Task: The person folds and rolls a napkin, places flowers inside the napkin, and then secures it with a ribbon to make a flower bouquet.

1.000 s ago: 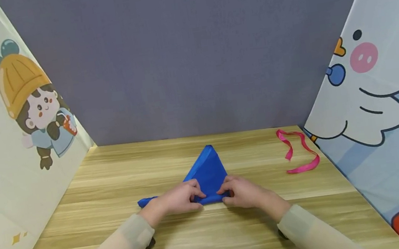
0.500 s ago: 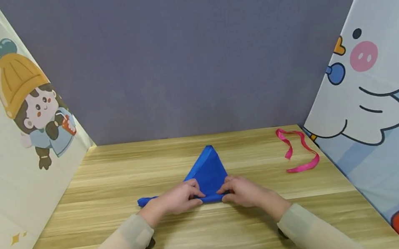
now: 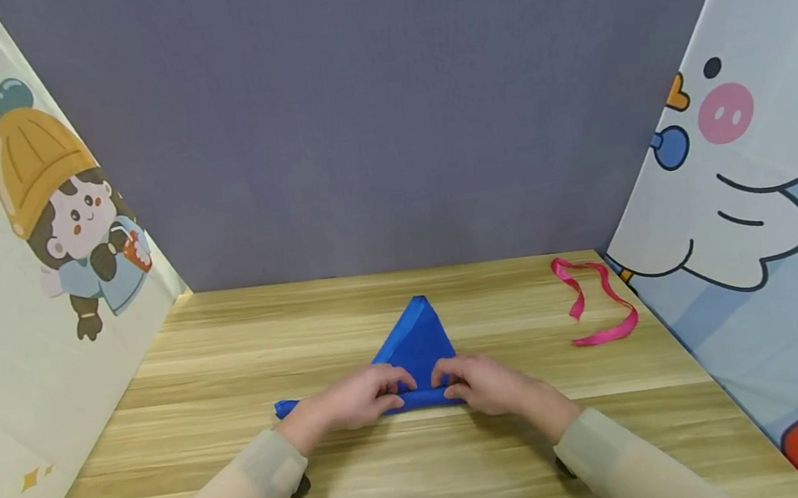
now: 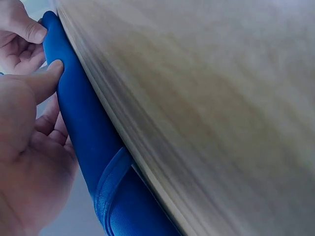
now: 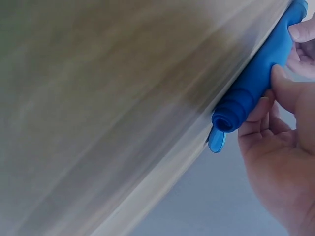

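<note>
A blue cloth (image 3: pixel 423 345) lies mid-table, its upper part a flat triangle pointing away from me. Its near edge is rolled into a tube (image 3: pixel 422 398). My left hand (image 3: pixel 365 394) holds the tube left of its middle, thumb on the near side and fingers curled over the top. On the right part of the tube, my right hand (image 3: pixel 486 383) grips in the same way. The right wrist view shows the tube's spiral end (image 5: pixel 225 121) sticking out past my right hand. In the left wrist view a hemmed edge (image 4: pixel 110 184) crosses the roll.
A pink ribbon (image 3: pixel 618 332) lies loosely curved at the back right of the wooden table (image 3: pixel 230 347). A grey panel (image 3: pixel 367 118) stands behind, with printed cartoon panels on both sides. The cloth's left end (image 3: pixel 285 408) sticks out beyond my left wrist.
The triangle's tip has come slightly toward me. My fingers have lifted a little off the flat cloth and arch over the tube, of which more shows between my hands. The ribbon has not moved.
</note>
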A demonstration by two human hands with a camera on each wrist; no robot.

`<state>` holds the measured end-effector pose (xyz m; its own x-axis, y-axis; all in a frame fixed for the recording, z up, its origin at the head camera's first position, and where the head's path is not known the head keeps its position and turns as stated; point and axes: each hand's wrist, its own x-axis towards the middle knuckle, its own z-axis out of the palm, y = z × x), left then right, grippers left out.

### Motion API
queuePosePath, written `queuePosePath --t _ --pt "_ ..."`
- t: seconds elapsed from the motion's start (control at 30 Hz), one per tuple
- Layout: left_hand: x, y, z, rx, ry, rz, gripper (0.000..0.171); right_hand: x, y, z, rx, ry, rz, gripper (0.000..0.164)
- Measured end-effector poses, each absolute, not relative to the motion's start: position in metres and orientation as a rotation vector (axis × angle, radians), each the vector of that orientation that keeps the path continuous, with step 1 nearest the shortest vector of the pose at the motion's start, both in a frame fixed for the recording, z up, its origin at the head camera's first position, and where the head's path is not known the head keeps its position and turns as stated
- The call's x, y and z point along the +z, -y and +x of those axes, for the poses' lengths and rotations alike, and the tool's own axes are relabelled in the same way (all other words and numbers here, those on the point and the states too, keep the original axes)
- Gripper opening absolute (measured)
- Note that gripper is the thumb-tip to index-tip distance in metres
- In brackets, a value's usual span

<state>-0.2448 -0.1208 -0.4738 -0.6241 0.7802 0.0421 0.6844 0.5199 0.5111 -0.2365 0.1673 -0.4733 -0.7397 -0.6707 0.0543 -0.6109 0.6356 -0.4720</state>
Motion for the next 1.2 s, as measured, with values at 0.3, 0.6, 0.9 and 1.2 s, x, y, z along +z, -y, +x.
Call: queuePosePath --t 0.3,0.6,0.9,1.2 --pt "-0.4725 0.1192 -0.2412 0.571 -2.640 1.311 0.029 -0.4730 -0.1674 -0.2345 -0.651 -2.784 -1.173 0.011" --pt "-0.4700 0.1141 -0.2422 0.489 -2.700 1.387 0.031 -0.4696 -0.1637 -0.2321 -0.526 -2.800 -1.150 0.023" --pt "-0.4731 0.1135 -0.2433 0.546 -2.671 1.363 0.025 -0.4741 -0.1677 -0.2361 -0.611 -2.772 -1.199 0.023" --pt "-0.4751 0.1153 -0.2439 0.636 -2.634 1.354 0.025 -0.4745 -0.1697 -0.2362 -0.655 -2.775 -1.218 0.018"
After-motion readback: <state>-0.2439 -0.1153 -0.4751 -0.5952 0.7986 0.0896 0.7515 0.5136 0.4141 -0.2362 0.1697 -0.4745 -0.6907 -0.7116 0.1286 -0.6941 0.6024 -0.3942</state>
